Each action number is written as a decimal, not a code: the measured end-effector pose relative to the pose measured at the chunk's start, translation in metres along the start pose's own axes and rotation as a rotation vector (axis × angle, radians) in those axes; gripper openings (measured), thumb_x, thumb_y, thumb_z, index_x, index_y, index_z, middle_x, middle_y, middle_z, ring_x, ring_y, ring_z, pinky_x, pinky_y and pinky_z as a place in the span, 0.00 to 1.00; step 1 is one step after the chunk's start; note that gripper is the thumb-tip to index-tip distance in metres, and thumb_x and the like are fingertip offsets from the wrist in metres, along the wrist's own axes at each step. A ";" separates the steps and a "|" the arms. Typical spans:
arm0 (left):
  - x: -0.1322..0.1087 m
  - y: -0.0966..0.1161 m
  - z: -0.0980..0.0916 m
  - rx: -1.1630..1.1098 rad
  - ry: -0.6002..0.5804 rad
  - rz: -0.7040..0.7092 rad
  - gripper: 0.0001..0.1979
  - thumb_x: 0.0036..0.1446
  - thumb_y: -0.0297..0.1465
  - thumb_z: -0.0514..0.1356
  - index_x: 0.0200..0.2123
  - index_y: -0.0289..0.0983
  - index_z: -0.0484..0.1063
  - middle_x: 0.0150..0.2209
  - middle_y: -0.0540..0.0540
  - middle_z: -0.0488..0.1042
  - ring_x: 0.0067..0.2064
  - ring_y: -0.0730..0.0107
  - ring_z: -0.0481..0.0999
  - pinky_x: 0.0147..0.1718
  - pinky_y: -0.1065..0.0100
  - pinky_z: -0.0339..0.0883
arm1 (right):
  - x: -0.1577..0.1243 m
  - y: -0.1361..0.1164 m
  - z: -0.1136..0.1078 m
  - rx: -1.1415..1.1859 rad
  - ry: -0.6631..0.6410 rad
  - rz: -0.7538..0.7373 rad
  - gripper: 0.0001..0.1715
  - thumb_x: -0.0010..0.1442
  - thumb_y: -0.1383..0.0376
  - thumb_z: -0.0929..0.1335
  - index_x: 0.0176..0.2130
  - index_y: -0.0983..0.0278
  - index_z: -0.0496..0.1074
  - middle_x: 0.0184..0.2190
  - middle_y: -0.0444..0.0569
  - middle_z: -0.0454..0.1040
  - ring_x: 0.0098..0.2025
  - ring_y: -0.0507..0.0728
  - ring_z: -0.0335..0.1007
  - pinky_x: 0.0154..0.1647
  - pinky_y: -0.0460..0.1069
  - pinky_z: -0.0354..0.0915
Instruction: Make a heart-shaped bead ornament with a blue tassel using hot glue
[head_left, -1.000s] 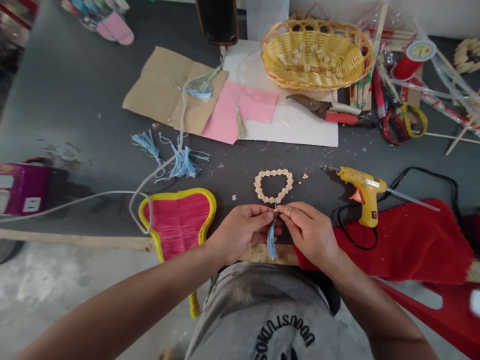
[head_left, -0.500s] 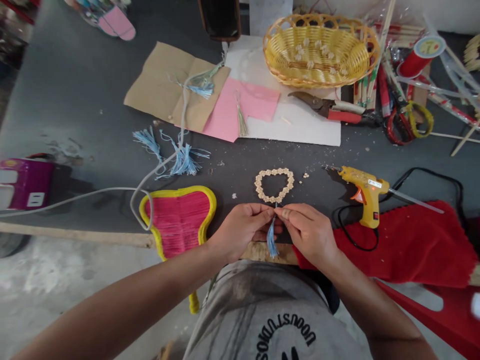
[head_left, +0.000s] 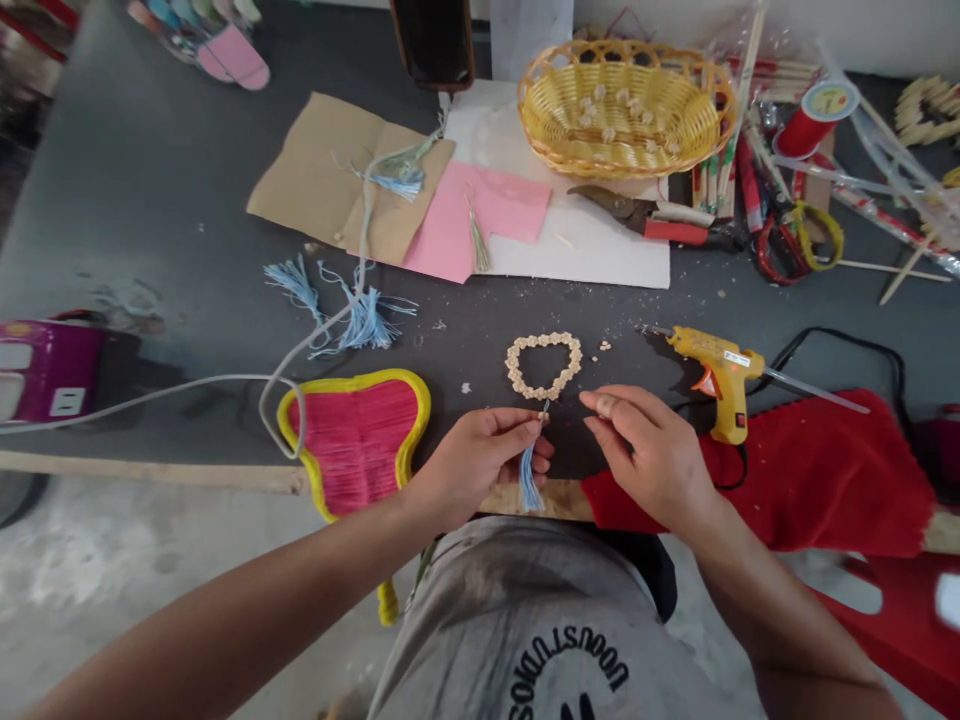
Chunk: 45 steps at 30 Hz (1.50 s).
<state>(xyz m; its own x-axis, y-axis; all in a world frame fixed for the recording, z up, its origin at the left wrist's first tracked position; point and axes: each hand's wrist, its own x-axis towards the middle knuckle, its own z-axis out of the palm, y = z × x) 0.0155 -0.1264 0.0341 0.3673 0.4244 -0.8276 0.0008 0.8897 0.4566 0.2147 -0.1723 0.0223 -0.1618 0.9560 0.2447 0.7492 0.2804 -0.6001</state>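
The right hand is now released from the blue tassel. The left hand still pinches it — at lower centre.

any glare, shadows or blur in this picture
In the head view, pale sheen on the floor, lower left; head view, dark shadow beside the purple box; head view, soft detail where the left hand holds the blue tassel.

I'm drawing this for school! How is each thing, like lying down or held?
Left hand: pinching the blue tassel near its top
Right hand: half curled, apart from the tassel
Blue tassel: hanging down
Heart ring: lying flat
Glue gun: on its side, glue stick in
Basket: upright, pale pieces inside
Phone: screen dark
Scissors: lying down, can't tell if open
Pruners: lying down
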 end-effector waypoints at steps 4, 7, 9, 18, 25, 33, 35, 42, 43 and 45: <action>-0.006 -0.004 -0.005 0.008 -0.015 0.003 0.13 0.50 0.30 0.68 0.39 0.32 0.75 0.29 0.47 0.77 0.27 0.74 0.74 0.30 0.70 0.69 | 0.007 0.008 -0.012 -0.145 -0.121 -0.089 0.16 0.66 0.69 0.63 0.51 0.62 0.74 0.45 0.54 0.77 0.47 0.61 0.72 0.49 0.59 0.72; -0.010 -0.009 -0.008 0.022 -0.015 -0.002 0.15 0.50 0.31 0.69 0.40 0.32 0.73 0.30 0.46 0.78 0.27 0.74 0.75 0.29 0.70 0.69 | 0.018 0.011 -0.012 -0.226 -0.212 -0.197 0.17 0.66 0.71 0.63 0.52 0.63 0.74 0.48 0.54 0.75 0.50 0.62 0.68 0.52 0.59 0.70; -0.012 -0.012 -0.011 0.034 -0.018 0.007 0.14 0.50 0.32 0.69 0.39 0.33 0.73 0.30 0.47 0.77 0.26 0.75 0.74 0.29 0.70 0.69 | 0.027 0.013 -0.010 -0.279 -0.253 -0.264 0.18 0.66 0.71 0.62 0.53 0.65 0.73 0.50 0.56 0.74 0.52 0.63 0.65 0.54 0.60 0.68; -0.020 -0.014 -0.019 0.058 -0.049 0.107 0.11 0.49 0.34 0.69 0.33 0.33 0.74 0.29 0.48 0.76 0.25 0.77 0.73 0.28 0.72 0.68 | 0.068 0.028 -0.013 -0.287 -0.357 -0.382 0.15 0.62 0.67 0.68 0.50 0.67 0.74 0.49 0.57 0.73 0.54 0.65 0.61 0.56 0.62 0.65; -0.024 -0.006 -0.020 0.054 -0.049 0.136 0.15 0.47 0.37 0.71 0.33 0.33 0.74 0.29 0.49 0.77 0.25 0.78 0.73 0.27 0.74 0.68 | 0.063 0.027 0.001 -0.274 -0.401 -0.383 0.18 0.61 0.62 0.71 0.49 0.66 0.74 0.54 0.57 0.71 0.56 0.66 0.57 0.53 0.62 0.64; -0.023 -0.008 -0.024 0.029 -0.071 0.132 0.16 0.47 0.37 0.71 0.33 0.33 0.74 0.28 0.49 0.77 0.25 0.78 0.73 0.27 0.74 0.68 | 0.059 0.028 0.009 -0.268 -0.368 -0.379 0.10 0.65 0.64 0.67 0.43 0.64 0.76 0.53 0.54 0.73 0.55 0.65 0.58 0.52 0.60 0.62; -0.023 -0.011 -0.026 0.043 -0.076 0.134 0.15 0.48 0.38 0.71 0.34 0.34 0.75 0.29 0.49 0.77 0.25 0.78 0.73 0.27 0.74 0.68 | 0.060 0.028 0.008 -0.290 -0.370 -0.387 0.10 0.65 0.63 0.67 0.43 0.64 0.76 0.53 0.53 0.73 0.56 0.65 0.58 0.51 0.59 0.61; -0.027 -0.025 -0.030 0.171 -0.100 0.073 0.15 0.49 0.39 0.68 0.36 0.34 0.74 0.30 0.50 0.76 0.28 0.77 0.73 0.30 0.70 0.72 | 0.061 0.023 0.008 -0.368 -0.383 -0.403 0.08 0.64 0.64 0.68 0.42 0.64 0.76 0.52 0.53 0.74 0.55 0.64 0.58 0.49 0.58 0.60; -0.028 -0.027 -0.030 0.188 -0.104 0.067 0.15 0.49 0.39 0.68 0.36 0.35 0.74 0.30 0.50 0.76 0.28 0.76 0.73 0.30 0.70 0.72 | 0.061 0.022 0.008 -0.372 -0.388 -0.405 0.08 0.64 0.64 0.68 0.42 0.64 0.76 0.52 0.53 0.74 0.55 0.64 0.58 0.49 0.58 0.61; -0.029 -0.028 -0.030 0.225 -0.114 0.068 0.14 0.49 0.39 0.67 0.34 0.35 0.73 0.30 0.51 0.75 0.28 0.76 0.73 0.30 0.70 0.72 | 0.061 0.021 0.007 -0.376 -0.397 -0.408 0.09 0.64 0.64 0.68 0.42 0.64 0.76 0.51 0.53 0.74 0.55 0.65 0.58 0.49 0.58 0.61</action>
<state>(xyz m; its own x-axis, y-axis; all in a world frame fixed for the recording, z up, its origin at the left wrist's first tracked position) -0.0227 -0.1589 0.0354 0.4764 0.4484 -0.7563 0.1752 0.7945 0.5814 0.2161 -0.1075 0.0199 -0.6482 0.7595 0.0538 0.7389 0.6446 -0.1963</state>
